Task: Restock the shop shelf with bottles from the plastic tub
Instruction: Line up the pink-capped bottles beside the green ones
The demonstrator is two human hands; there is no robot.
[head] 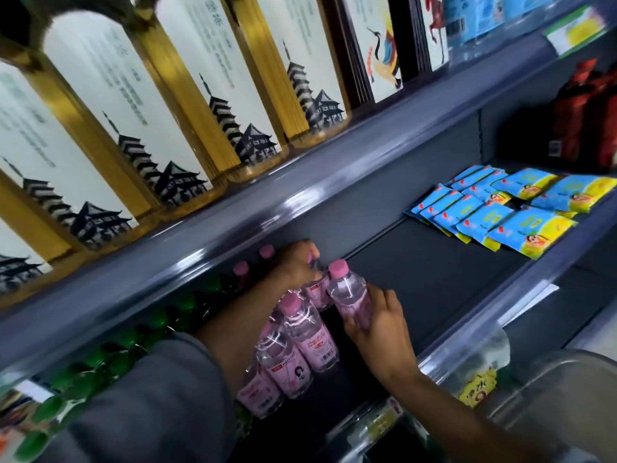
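We hold a pink-capped bottle (pixel 347 294) upright on the dark shelf (pixel 417 262), our right hand (pixel 380 325) curled round its lower body. Just left, our left hand (pixel 297 264) grips the top of a neighbouring bottle (pixel 319 290) in the pink row (pixel 300 332). Green-capped bottles (pixel 100 362) stand further left; blue sachets (pixel 500 212) lie well right.

Clear plastic bottles with pink caps and pink labels (pixel 302 342) stood upright in rows on the dark grey metal shelf (pixel 434 269), left of centre.
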